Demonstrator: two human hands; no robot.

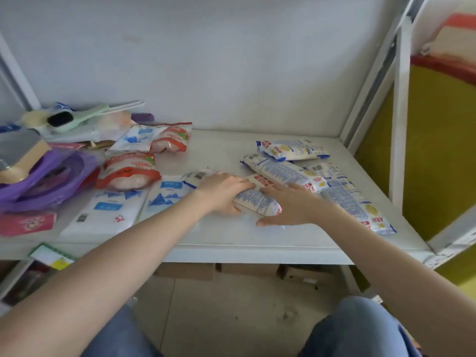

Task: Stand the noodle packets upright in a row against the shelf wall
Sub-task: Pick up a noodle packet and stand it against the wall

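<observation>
Several long white-and-blue noodle packets lie flat on the white shelf [231, 233]. One packet [255, 199] lies in the middle, with my left hand [224, 193] wrapped over its left part and my right hand [291, 204] resting against its right end, thumb low beside it. Three others lie flat to the right: one at the back [293, 149], one slanted in the middle [280, 171], one toward the front right [353, 202]. The white back wall [231, 73] has no packet standing against it.
At left lie flat white-and-blue bags [103, 212], red-and-white bags [128, 171], a purple bag [46, 181], a pink box [25, 222] and a pile of brushes [67, 118]. A white shelf post [398, 112] stands at right. Cardboard boxes [185, 270] sit under the shelf.
</observation>
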